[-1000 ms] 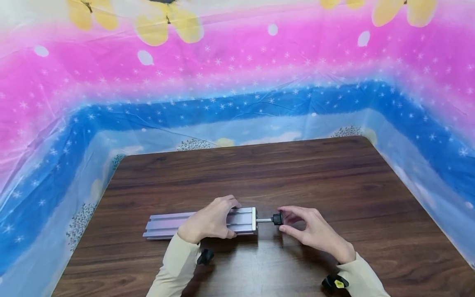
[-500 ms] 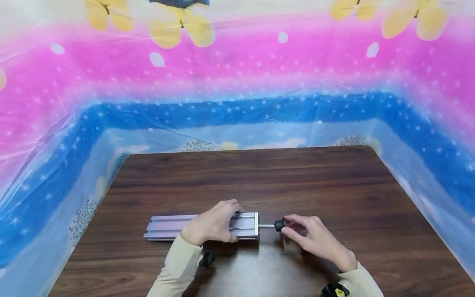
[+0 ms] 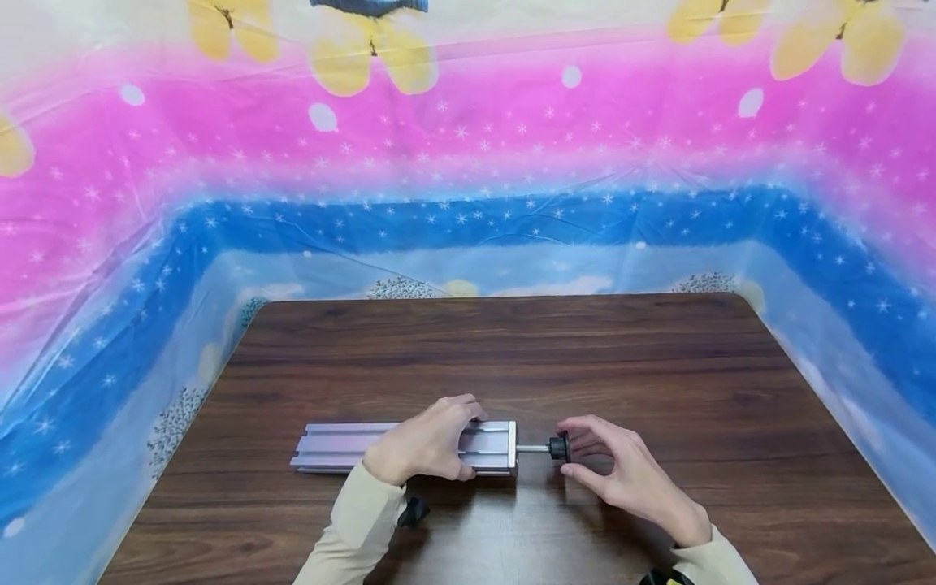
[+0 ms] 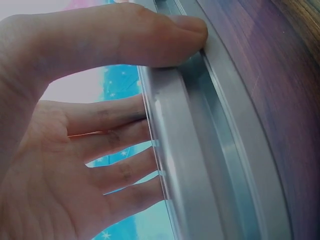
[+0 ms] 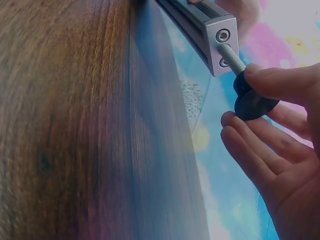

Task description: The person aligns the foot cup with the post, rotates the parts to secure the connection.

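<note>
A silvery aluminium profile [image 3: 340,445] with long grooves lies lengthwise on the table. My left hand [image 3: 427,443] grips it from above near its right end, thumb on the near side and fingers on the far side. In the left wrist view the thumb presses along a groove of the profile [image 4: 185,150]. From the end plate [image 5: 214,52], which has bolts in it, sticks out the threaded rod of a black levelling foot [image 5: 255,104]. At that foot, my right hand [image 3: 632,471] holds the round base between thumb and fingers. The thumb lies against the black base in the right wrist view.
The dark wood-grain table [image 3: 504,349] reaches back to a printed cloth [image 3: 475,219] hung around its far and side edges. Black wrist straps [image 3: 413,512] sit by the cream sleeves [image 3: 358,520].
The head view has tilted and shifted slightly. My right hand's thumb and fingers have shifted around the black foot and spread a little. My left hand keeps its grip on the profile.
</note>
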### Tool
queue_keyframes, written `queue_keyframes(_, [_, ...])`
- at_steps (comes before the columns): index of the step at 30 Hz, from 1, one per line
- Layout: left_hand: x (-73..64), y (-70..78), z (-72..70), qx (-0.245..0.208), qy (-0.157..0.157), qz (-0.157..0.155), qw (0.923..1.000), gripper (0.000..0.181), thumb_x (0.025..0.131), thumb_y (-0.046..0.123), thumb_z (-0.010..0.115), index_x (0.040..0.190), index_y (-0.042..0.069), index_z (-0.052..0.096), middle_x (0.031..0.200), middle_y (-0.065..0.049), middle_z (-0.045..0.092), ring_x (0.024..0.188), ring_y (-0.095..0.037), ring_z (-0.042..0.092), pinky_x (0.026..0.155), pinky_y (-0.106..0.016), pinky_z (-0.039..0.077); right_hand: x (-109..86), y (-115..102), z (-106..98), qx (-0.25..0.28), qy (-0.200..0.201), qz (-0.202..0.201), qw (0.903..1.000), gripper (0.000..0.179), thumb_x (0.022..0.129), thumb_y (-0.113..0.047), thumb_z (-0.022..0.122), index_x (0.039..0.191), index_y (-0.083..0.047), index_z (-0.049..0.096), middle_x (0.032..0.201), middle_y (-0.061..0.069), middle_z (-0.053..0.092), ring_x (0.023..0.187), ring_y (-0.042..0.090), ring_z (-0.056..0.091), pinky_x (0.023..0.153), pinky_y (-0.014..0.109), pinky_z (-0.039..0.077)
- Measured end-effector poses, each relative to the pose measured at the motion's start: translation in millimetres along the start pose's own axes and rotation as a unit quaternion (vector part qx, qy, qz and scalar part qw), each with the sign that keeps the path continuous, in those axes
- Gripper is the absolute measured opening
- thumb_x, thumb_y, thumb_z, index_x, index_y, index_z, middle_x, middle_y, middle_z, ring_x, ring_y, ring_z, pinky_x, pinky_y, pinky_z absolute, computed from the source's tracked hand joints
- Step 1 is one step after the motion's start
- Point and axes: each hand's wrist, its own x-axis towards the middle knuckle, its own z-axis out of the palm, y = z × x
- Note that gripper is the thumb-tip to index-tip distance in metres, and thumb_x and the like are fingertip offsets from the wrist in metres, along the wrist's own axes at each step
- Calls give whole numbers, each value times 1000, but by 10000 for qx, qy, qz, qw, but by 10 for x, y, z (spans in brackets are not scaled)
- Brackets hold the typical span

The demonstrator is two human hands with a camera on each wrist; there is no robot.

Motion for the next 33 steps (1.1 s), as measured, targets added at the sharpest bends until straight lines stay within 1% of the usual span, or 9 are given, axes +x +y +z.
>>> queue_keyframes(6, [-4, 3, -7, -6, -74, -38, 10000, 61, 66, 14, 88, 119, -2, 65, 110, -4, 64, 92, -16, 57, 84, -30, 52, -19, 29, 5, -228, -45, 301, 9993, 41, 89, -16, 79, 127, -18, 65, 103, -7, 75, 83, 1, 71, 75, 31, 60])
queue_keyframes(9, [2, 8, -4, 29, -41, -23, 10000, 60, 65, 15, 89, 118, -2, 66, 110, -5, 64, 92, -17, 57, 83, -30, 52, -23, 51, 2, -305, -88, 345, 9989, 37, 90, -18, 77, 125, -18, 66, 96, -10, 75, 81, 0, 70, 74, 30, 60])
queue_keyframes(14, [11, 11, 0, 30, 1, -57, 10000, 60, 64, 15, 89, 117, -2, 66, 111, -6, 65, 89, -16, 58, 81, -29, 52, -2, 49, -15, -375, -187, 428, 9982, 31, 92, -20, 74, 122, -12, 69, 91, -14, 75, 80, -1, 69, 74, 27, 59])
queue_keyframes(18, [8, 10, -3, -17, -58, -78, 10000, 61, 64, 15, 89, 118, -3, 66, 111, -5, 64, 89, -16, 57, 82, -30, 52, 14, 53, -26, -363, -300, 509, 9976, 24, 95, -20, 70, 117, -9, 71, 87, -10, 76, 78, -2, 69, 74, 25, 58])
queue_keyframes(21, [0, 17, -1, -32, -56, -73, 10000, 61, 64, 15, 89, 118, -2, 66, 111, -5, 64, 91, -17, 56, 84, -31, 52, 9, 65, -29, -342, -344, 482, 9977, 22, 97, -18, 68, 116, -8, 70, 86, -6, 77, 78, -2, 69, 73, 25, 58])
queue_keyframes(24, [-2, 22, 4, -29, -35, -51, 10000, 61, 64, 15, 89, 118, -2, 66, 110, -5, 64, 91, -17, 56, 84, -32, 52, -11, 64, -29, -308, -291, 460, 9980, 30, 96, -18, 70, 123, -7, 67, 93, -5, 77, 81, 0, 69, 75, 26, 58])
queue_keyframes(28, [3, 18, 6, -26, -48, -18, 10000, 60, 65, 15, 89, 118, -2, 66, 109, -4, 63, 90, -16, 55, 83, -30, 51, -48, 44, -31, -251, -151, 221, 9993, 53, 86, -16, 81, 135, -13, 60, 118, 1, 72, 94, 6, 71, 81, 29, 59])
queue_keyframes(30, [7, 13, 2, -13, -34, -21, 10000, 61, 65, 15, 89, 118, -2, 66, 109, -4, 64, 90, -17, 56, 83, -31, 52, -51, 31, -33, -258, -114, 38, 9996, 63, 81, -12, 85, 137, -16, 58, 127, 2, 68, 100, 9, 70, 83, 30, 59])
queue_keyframes(33, [7, 11, -7, 17, -27, -53, 10000, 61, 65, 16, 89, 118, -1, 65, 110, -5, 64, 93, -18, 57, 85, -33, 52, -33, 14, -35, -189, -92, -124, 9997, 66, 78, -8, 86, 136, -19, 57, 128, 0, 65, 105, 12, 69, 83, 33, 60])
